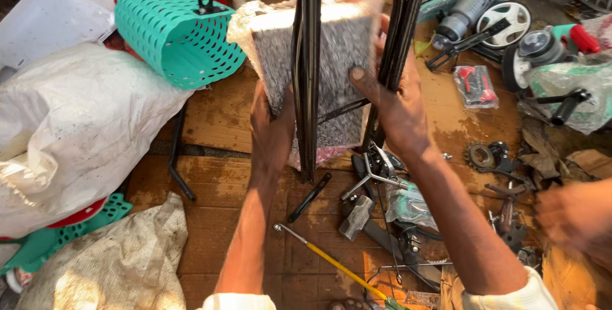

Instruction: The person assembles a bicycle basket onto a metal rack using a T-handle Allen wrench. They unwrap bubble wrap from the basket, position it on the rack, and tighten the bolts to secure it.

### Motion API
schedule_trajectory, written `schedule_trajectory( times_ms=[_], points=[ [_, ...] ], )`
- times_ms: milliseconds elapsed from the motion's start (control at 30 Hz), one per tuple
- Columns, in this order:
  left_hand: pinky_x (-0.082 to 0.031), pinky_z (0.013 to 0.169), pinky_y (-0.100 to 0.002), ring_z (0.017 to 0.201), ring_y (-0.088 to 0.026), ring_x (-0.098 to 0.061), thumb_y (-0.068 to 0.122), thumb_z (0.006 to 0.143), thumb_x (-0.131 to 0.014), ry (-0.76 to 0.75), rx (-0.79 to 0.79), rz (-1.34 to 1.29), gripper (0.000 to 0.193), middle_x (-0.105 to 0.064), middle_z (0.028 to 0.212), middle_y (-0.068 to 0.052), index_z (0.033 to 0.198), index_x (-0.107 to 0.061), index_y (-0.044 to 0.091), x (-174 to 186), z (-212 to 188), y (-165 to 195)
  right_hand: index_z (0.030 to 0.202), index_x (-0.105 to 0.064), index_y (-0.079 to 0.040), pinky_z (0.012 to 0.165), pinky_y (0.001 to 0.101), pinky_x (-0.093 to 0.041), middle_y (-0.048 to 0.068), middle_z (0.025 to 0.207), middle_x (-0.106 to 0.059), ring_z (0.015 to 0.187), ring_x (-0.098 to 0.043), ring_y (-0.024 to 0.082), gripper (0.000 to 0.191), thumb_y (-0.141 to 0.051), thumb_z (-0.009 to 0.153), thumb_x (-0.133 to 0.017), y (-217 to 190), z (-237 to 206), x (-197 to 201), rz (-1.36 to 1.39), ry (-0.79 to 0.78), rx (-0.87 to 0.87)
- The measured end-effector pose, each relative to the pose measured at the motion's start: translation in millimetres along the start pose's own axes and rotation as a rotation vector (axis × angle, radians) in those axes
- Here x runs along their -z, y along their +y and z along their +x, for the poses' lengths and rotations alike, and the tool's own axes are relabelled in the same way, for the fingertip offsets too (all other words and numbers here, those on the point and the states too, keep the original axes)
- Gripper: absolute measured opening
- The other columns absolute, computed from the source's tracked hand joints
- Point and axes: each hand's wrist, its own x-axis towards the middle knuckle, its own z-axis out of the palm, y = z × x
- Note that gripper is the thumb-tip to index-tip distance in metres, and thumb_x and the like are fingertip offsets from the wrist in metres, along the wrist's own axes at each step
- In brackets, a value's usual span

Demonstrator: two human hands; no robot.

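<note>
My left hand [271, 133] clenches the lower edge of the plastic-wrapped grey block [331, 61], held above the wooden floor [217, 176]; my right hand [395, 103] grasps the black frame tubes [306, 68] against it. The slick wrap could slip onto the hammer [357, 216] below.

A grey speckled slab in a clear plastic wrap [341, 61] stands upright, tilted a little, its lower edge showing pink. Two glossy black frame tubes cross its face: one thin tube [307, 68] runs down its middle, a second tube [400, 36] slants along its right edge.
</note>
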Motion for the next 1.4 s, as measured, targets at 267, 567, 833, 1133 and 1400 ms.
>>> schedule_trajectory(
  times_ms=[267,567,833,1133,1400],
  points=[
    [-0.049,0.098,-0.053,0.115,-0.048,-0.059,0.075,0.088,-0.055,0.107,0.197,-0.169,0.093,-0.063,0.128,-0.031,0.141,-0.059,-0.001,-27,31,-24,0.117,-0.065,-0.002,0.081,0.0253,-0.054,0.002,0.097,-0.067,0.088,-0.064,0.009,0.019,-0.01,0.101,-0.071,-16,-33,-3,-0.024,0.128,0.032],
    [-0.05,0.099,-0.046,0.117,-0.033,-0.062,0.058,0.088,-0.072,0.06,-0.06,-0.074,0.084,-0.065,0.127,-0.02,0.141,-0.05,-0.003,-25,34,-51,0.111,-0.068,-0.002,0.067,0.0233,-0.048,0.007,0.087,-0.069,0.075,-0.06,0.01,0.017,-0.018,0.105,-0.07,-14,-44,-16,0.166,0.227,0.004],
    [-0.051,0.098,-0.045,0.115,-0.033,-0.064,0.051,0.08,-0.079,0.032,0.04,-0.035,0.082,-0.066,0.125,-0.02,0.137,-0.053,-0.002,-23,47,-46,0.117,-0.066,0.001,0.086,0.0277,-0.056,0.007,0.102,-0.069,0.095,-0.066,0.013,0.04,-0.031,0.097,-0.08,-7,-42,-8,0.23,0.021,-0.054],
    [-0.053,0.097,-0.045,0.112,-0.032,-0.065,0.044,0.071,-0.086,0.02,0.047,-0.097,0.082,-0.068,0.123,-0.021,0.133,-0.056,-0.001,-26,34,-41,0.131,-0.061,-0.002,0.105,0.0329,-0.054,0.009,0.114,-0.066,0.111,-0.065,0.015,0.067,-0.053,0.092,-0.083,19,-62,18,0.355,-0.178,0.077],
    [-0.054,0.098,-0.043,0.11,-0.031,-0.069,0.048,0.07,-0.081,-0.005,-0.081,-0.181,0.082,-0.071,0.122,-0.017,0.133,-0.057,0.001,-15,-2,-23,0.121,-0.066,0.001,0.095,0.0409,-0.052,0.015,0.123,-0.068,0.111,-0.065,0.025,0.068,-0.06,0.093,-0.075,10,-99,25,0.226,-0.375,-0.194]
  ],
)
